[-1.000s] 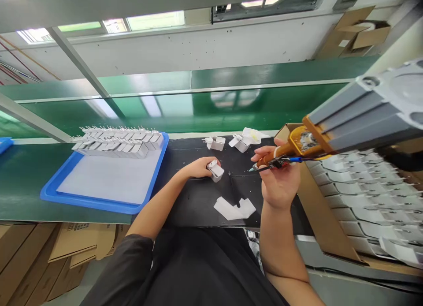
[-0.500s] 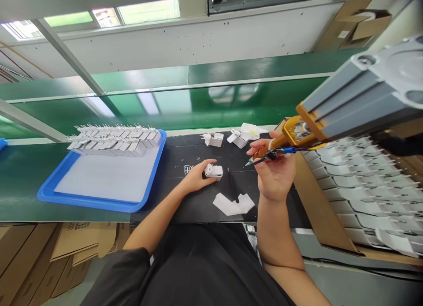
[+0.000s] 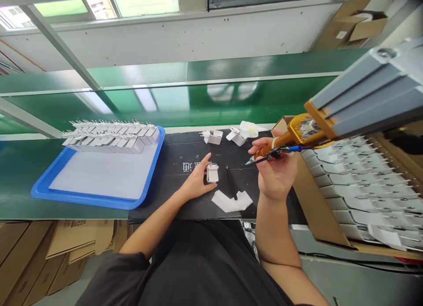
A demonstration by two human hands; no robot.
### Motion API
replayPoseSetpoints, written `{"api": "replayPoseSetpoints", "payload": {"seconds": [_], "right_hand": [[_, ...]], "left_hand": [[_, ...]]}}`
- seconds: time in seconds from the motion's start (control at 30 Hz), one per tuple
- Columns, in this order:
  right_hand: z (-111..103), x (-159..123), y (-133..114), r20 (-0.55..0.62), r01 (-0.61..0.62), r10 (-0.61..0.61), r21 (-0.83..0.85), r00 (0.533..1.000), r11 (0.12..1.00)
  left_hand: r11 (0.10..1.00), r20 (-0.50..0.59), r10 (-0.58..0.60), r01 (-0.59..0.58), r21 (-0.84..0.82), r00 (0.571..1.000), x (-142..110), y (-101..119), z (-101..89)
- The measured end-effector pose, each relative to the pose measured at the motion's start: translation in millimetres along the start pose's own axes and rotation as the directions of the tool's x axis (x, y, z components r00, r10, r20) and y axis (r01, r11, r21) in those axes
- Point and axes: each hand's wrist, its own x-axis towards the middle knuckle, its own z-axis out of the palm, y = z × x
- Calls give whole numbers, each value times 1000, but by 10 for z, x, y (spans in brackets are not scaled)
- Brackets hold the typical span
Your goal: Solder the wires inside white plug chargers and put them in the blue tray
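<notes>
On the black mat [image 3: 178, 151], my left hand [image 3: 195, 181] has its thumb and fingers around a small white plug adapter [image 3: 212, 174], its index finger raised off it. My right hand [image 3: 276, 171] is closed around an orange-brown tool [image 3: 271, 149] with a thin pale green tip, which points left above the mat and is apart from the adapter. A large grey ribbed body [image 3: 366, 94] joins the tool's upper end. Between my hands lie black tweezers [image 3: 231, 182] and a white folded piece of paper [image 3: 228, 203].
Two white adapters [image 3: 215, 137] [image 3: 238, 137] and a crumpled wrapper [image 3: 249, 128] lie at the mat's back edge. A blue tray [image 3: 99, 203] at left carries rows of white adapters [image 3: 112, 138]. The cardboard box [image 3: 312, 204] at right contains many more. Flattened cartons [image 3: 79, 235] lie below left.
The adapter has turned under my left hand, its narrower end now facing me, and my fingers have spread slightly. My right hand still holds the tool nearly in place. The view has shifted a little.
</notes>
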Motion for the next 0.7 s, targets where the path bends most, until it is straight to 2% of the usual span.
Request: {"api": "replayPoseSetpoints", "payload": {"seconds": [0.1, 0.27, 0.47, 0.57, 0.7], "right_hand": [[8, 4, -9, -1, 5, -5, -5, 1000, 1000], [31, -6, -39, -9, -6, 6, -4, 1000, 1000], [46, -2, -44, -11, 1, -1, 0, 1000, 1000], [68, 4, -38, -8, 7, -7, 12, 1000, 1000], [84, -2, -30, 0, 7, -7, 15, 1000, 1000]], "left_hand": [[998, 9, -28, 28, -59, 1000, 5, 29, -3], [987, -71, -54, 42, -156, 996, -26, 51, 9], [891, -160, -132, 46, -452, 978, -28, -64, -1], [894, -190, -133, 35, -448, 973, -16, -97, -4], [953, -244, -159, 85, -290, 957, -52, -74, -4]]}}
